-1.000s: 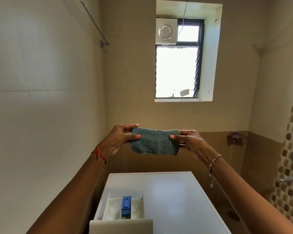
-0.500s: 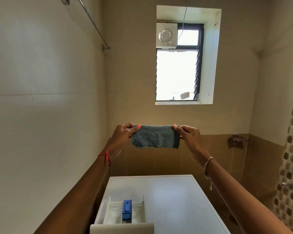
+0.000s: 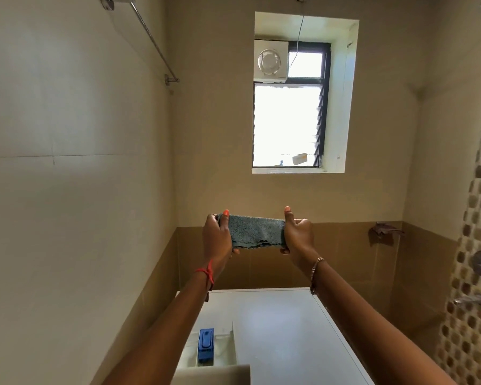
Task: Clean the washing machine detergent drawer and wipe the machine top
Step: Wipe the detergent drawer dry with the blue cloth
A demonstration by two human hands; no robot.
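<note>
Nearest, at the lower edge of the view, the detergent drawer [image 3: 225, 352] was seen pulled out at the left front corner of the machine. Its front panel was cut off by the frame, and its left compartments were hidden under the left forearm, so only a blue insert [image 3: 206, 345] and a little white wall could be made out. Whether the drawer held any residue could not be told. Beyond it the white machine top [image 3: 283, 337] was laid out between the two forearms. Farther off and higher, a grey-green cloth [image 3: 256, 232] was held up in the air, gripped at one end by the left hand [image 3: 217, 237] and at the other by the right hand [image 3: 299, 237], with the fingers curled round it and the thumbs raised. Its long axis was set left to right, well above the machine. The drawer was judged to lie below and back toward the person, nearer the left hand. The fingertips behind the cloth were hidden. Farthest away, a window [image 3: 288, 123] was washed out by daylight.
</note>
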